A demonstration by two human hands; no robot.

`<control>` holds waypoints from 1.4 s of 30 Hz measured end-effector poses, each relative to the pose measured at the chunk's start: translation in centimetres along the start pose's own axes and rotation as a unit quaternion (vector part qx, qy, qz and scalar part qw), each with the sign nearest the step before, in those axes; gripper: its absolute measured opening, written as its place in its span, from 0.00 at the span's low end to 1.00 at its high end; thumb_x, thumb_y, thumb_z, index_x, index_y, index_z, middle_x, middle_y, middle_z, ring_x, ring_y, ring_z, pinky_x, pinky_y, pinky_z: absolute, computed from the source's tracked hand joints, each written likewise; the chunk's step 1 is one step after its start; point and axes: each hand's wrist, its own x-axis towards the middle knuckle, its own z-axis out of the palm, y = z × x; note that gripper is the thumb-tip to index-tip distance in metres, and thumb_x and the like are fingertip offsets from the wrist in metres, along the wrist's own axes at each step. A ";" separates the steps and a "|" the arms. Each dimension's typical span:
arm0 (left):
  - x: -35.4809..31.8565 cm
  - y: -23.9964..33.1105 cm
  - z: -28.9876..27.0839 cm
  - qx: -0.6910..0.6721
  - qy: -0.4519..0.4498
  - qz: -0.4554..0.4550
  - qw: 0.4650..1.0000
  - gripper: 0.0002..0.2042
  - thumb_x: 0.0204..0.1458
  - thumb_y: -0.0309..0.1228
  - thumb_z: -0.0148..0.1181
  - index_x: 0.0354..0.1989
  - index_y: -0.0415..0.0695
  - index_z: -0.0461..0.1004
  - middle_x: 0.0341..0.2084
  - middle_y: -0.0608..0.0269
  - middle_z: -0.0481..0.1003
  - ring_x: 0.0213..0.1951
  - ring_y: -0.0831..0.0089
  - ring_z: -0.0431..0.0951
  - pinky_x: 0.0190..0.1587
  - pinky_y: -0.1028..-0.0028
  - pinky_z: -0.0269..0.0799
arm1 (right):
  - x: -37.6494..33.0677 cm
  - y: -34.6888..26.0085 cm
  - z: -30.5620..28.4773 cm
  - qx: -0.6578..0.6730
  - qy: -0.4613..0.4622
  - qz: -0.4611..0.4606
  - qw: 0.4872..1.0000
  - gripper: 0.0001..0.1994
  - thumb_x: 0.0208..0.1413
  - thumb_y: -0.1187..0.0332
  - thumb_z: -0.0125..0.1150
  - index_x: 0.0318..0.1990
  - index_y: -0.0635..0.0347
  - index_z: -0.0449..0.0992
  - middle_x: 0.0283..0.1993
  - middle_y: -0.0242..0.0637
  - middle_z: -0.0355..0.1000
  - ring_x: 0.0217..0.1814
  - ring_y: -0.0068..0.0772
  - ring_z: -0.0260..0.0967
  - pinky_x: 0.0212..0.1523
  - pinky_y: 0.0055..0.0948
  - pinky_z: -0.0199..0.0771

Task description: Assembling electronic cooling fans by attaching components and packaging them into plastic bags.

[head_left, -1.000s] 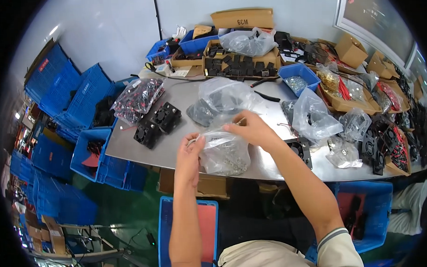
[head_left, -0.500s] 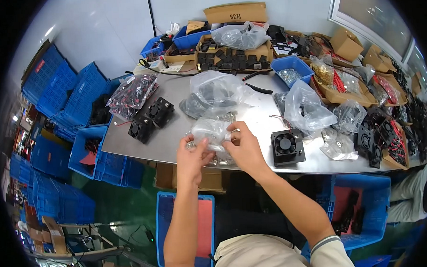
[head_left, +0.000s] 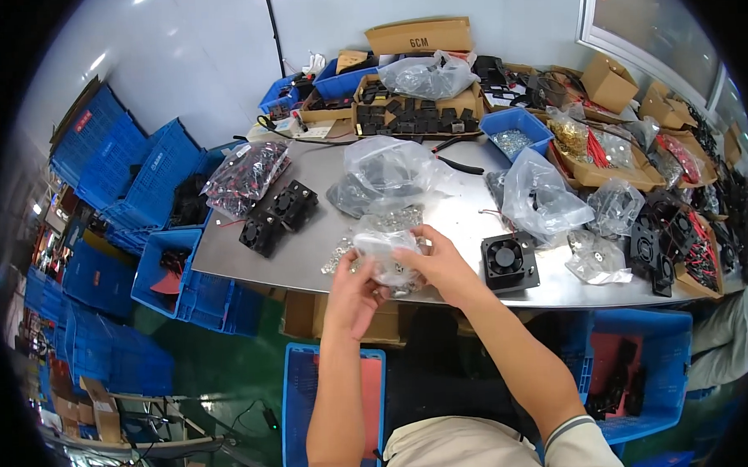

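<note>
Near the table's front edge, my left hand and my right hand hold a small clear plastic bag between them. The right fingers and thumb pinch the bag's right side, while the left fingers curl at its lower left. Small shiny metal parts lie loose on the table around and behind the bag. Just beyond them sits a larger clear bag with dark contents. A black square fan stands right of my right hand. Two more black fans are on the left.
A bag of wired parts lies on the table's left. Black-handled pliers and a blue tray of small metal parts are toward the back right. More clear bags crowd the right. Blue crates stand below the front edge.
The small bag has come lower and closer to the table's front edge, with both hands still on it. More loose metal parts show around it. The whole view has shifted slightly.
</note>
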 end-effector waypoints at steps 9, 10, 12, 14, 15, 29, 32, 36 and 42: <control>2.1 1.4 -2.3 0.246 0.091 0.083 0.961 0.11 0.53 0.26 0.61 0.43 0.42 0.69 0.35 0.67 0.72 0.32 0.78 0.72 0.29 0.80 0.73 | 1.4 -1.5 0.4 -0.092 0.035 -0.002 0.995 0.20 0.55 0.64 0.62 0.51 0.67 0.69 0.32 0.31 0.69 0.28 0.20 0.65 0.26 0.23 0.71; 2.4 1.5 -2.5 0.199 0.073 0.062 0.975 0.10 0.53 0.25 0.60 0.43 0.42 0.69 0.35 0.66 0.72 0.32 0.78 0.73 0.29 0.80 0.73 | 1.4 -1.8 0.5 -0.058 0.069 0.019 0.996 0.17 0.57 0.64 0.60 0.49 0.67 0.70 0.34 0.32 0.69 0.29 0.21 0.65 0.28 0.24 0.73; 2.7 1.3 -2.4 0.144 0.072 0.066 0.985 0.09 0.54 0.25 0.59 0.43 0.42 0.69 0.36 0.65 0.73 0.34 0.75 0.74 0.30 0.78 0.74 | 2.6 -0.9 -0.3 -0.020 0.061 0.057 0.996 0.15 0.59 0.65 0.57 0.48 0.66 0.70 0.36 0.32 0.70 0.30 0.22 0.66 0.28 0.24 0.72; 2.8 1.2 -2.3 0.089 0.072 0.066 0.991 0.09 0.55 0.26 0.58 0.42 0.42 0.68 0.36 0.64 0.73 0.36 0.72 0.74 0.32 0.76 0.75 | 3.4 -0.5 -0.9 0.020 0.054 0.097 0.994 0.12 0.60 0.66 0.54 0.46 0.65 0.70 0.38 0.33 0.70 0.31 0.23 0.66 0.28 0.24 0.72; 2.7 1.3 -2.1 0.008 0.034 0.030 0.999 0.08 0.56 0.28 0.56 0.42 0.43 0.68 0.36 0.63 0.73 0.38 0.70 0.75 0.33 0.72 0.75 | 3.8 -0.4 -1.1 0.068 0.053 0.121 0.989 0.11 0.61 0.66 0.52 0.45 0.64 0.71 0.38 0.33 0.70 0.30 0.24 0.66 0.27 0.23 0.70; -0.2 2.0 3.6 0.644 0.043 0.343 0.683 0.15 0.48 0.27 0.63 0.45 0.43 0.70 0.47 0.55 0.67 0.38 0.60 0.74 0.36 0.74 0.70 | 3.0 -2.0 -1.3 -0.515 -0.041 -0.400 0.757 0.12 0.45 0.72 0.65 0.40 0.54 0.74 0.60 0.52 0.58 0.62 0.55 0.57 0.59 0.44 0.61; -0.2 2.0 4.0 0.758 0.076 0.366 0.535 0.13 0.46 0.26 0.61 0.42 0.44 0.74 0.55 0.52 0.62 0.47 0.57 0.71 0.42 0.66 0.70 | 3.6 -1.2 -0.5 -0.604 0.000 -0.413 0.682 0.18 0.43 0.71 0.67 0.44 0.51 0.75 0.65 0.51 0.54 0.65 0.56 0.55 0.59 0.47 0.59; 0.3 1.2 5.4 0.838 0.140 0.331 0.411 0.12 0.46 0.26 0.60 0.41 0.47 0.78 0.60 0.52 0.59 0.56 0.54 0.64 0.49 0.57 0.66 | 2.4 -2.1 0.7 -0.662 0.002 -0.338 0.669 0.24 0.42 0.69 0.68 0.51 0.49 0.73 0.66 0.50 0.53 0.67 0.56 0.51 0.60 0.51 0.56; 1.7 1.9 4.5 0.861 0.148 0.347 0.341 0.16 0.43 0.30 0.63 0.45 0.52 0.77 0.62 0.52 0.57 0.59 0.50 0.60 0.55 0.52 0.60 | 1.8 -4.0 0.6 -0.774 0.021 -0.290 0.562 0.36 0.38 0.58 0.73 0.59 0.42 0.65 0.69 0.51 0.49 0.71 0.58 0.44 0.64 0.58 0.47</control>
